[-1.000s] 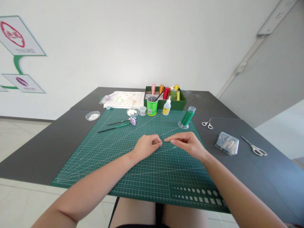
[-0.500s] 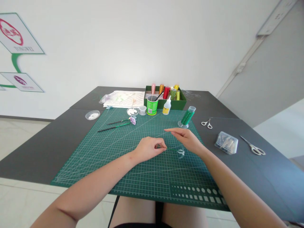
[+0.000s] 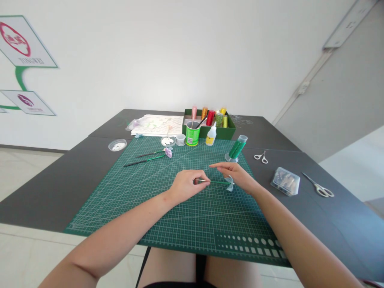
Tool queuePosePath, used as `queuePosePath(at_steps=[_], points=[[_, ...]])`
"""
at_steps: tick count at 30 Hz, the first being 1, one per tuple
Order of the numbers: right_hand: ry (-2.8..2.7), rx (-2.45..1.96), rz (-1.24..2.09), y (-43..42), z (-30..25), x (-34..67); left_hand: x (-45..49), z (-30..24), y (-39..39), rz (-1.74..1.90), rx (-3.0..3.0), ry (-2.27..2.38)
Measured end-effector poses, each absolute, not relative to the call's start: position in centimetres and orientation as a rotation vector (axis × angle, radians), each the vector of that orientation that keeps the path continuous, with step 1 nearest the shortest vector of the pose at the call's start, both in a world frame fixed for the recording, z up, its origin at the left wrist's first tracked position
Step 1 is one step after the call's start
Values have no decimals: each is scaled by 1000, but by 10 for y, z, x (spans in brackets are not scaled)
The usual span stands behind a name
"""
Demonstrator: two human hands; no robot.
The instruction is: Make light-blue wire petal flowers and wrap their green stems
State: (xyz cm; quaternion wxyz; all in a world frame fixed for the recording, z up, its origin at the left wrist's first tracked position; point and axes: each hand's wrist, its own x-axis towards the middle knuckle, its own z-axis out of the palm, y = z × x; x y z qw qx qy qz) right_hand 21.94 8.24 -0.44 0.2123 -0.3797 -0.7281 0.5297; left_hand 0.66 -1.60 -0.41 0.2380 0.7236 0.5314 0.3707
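My left hand [image 3: 188, 185], at the middle of the mat, pinches a thin flower stem [image 3: 220, 183] between thumb and fingertips. Green wrapping covers the stem's right part, and pale blue translucent petals [image 3: 229, 184] with a small light centre sit at its right end. Just above and right of the stem is my right hand [image 3: 237, 176], its index finger pointing left and the other fingers drawn together. Whatever lies between those fingers is too fine to make out. Behind this hand stands a spool of green thread [image 3: 237, 149] on a clear round base.
On the green cutting mat [image 3: 180, 224] lie two dark stems with a lilac flower [image 3: 168, 152]. Farther back are a dish of white pieces [image 3: 168, 141], a green can [image 3: 192, 136], a glue bottle [image 3: 211, 135] and a thread box [image 3: 229, 133]. Scissors [image 3: 322, 189] and a clear case [image 3: 285, 182] lie right.
The flower stem has turned in my left fingers; its petals have swung upward and look sharper. My left hand has risen slightly. My right hand stays almost in place.
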Motion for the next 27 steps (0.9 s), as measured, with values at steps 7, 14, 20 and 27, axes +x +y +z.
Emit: queuePosePath(at_steps=[7, 14, 20, 27], points=[[-2109, -988, 1410, 79, 1, 215, 7, -3, -17, 1167, 1994, 1476], [-2191, -973, 1540, 79, -9, 216, 7, 0, -15, 1310, 1809, 1524], [-2257, -876, 1640, 78, -8, 217, 4, -4, -12, 1399, 1714, 1535], [-1974, -898, 1869, 76, -3, 220, -2, -12, 1, 1480, 1478, 1508]])
